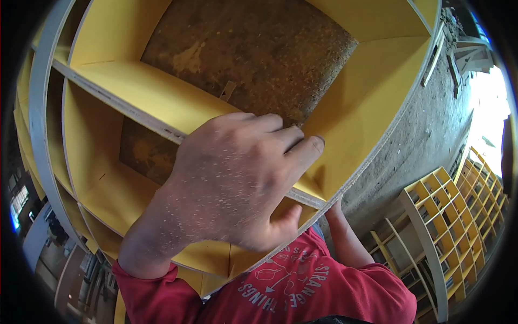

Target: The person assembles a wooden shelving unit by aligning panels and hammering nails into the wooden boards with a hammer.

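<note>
A large frame of yellow-faced boards with open compartments fills most of the view. My left hand lies across one of its cross boards, back of the hand up and dusted with fine specks. Its fingers bend over the far side of that board, while the thumb is on the near side, by the frame's curved outer edge. Of my right arm, the bare forearm rises to the same outer edge from below; the right hand's fingers are hidden behind the frame.
Through the compartments a stained brown floor shows, with a small flat piece on it. Grey concrete ground lies on the right. More yellow lattice frames stand at the lower right. Boards and clutter are at the lower left.
</note>
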A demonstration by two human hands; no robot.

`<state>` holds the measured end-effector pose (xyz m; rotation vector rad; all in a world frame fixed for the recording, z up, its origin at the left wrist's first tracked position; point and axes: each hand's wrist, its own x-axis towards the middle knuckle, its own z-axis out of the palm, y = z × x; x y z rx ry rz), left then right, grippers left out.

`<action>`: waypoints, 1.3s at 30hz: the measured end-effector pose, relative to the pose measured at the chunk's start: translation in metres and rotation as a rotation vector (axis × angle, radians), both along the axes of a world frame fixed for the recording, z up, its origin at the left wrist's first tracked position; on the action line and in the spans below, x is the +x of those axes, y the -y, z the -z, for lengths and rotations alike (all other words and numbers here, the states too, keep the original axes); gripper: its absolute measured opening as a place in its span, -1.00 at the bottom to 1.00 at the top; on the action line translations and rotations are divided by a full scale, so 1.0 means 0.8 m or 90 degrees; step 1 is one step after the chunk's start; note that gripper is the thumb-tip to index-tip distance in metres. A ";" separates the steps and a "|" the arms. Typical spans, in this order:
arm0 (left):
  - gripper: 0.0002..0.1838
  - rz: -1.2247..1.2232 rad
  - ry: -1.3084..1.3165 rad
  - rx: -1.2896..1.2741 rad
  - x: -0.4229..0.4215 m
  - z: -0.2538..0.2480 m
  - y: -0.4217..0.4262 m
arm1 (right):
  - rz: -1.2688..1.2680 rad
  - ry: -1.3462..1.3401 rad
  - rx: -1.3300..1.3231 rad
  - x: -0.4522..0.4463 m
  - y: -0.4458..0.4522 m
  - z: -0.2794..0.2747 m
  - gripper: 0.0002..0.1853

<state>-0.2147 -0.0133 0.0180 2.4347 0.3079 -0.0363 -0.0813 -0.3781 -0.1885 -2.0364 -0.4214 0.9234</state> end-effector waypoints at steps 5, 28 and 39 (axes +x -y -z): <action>-0.91 0.071 -0.091 0.196 -0.002 0.016 0.014 | -0.010 -0.005 -0.006 0.007 0.025 0.018 -0.62; -0.91 -0.009 0.048 0.258 -0.021 0.023 0.030 | -0.010 0.081 -0.069 0.001 -0.011 -0.005 -0.46; -0.72 -0.052 -0.206 0.332 0.000 -0.013 0.052 | 0.269 -0.280 0.197 -0.083 0.050 -0.056 -0.61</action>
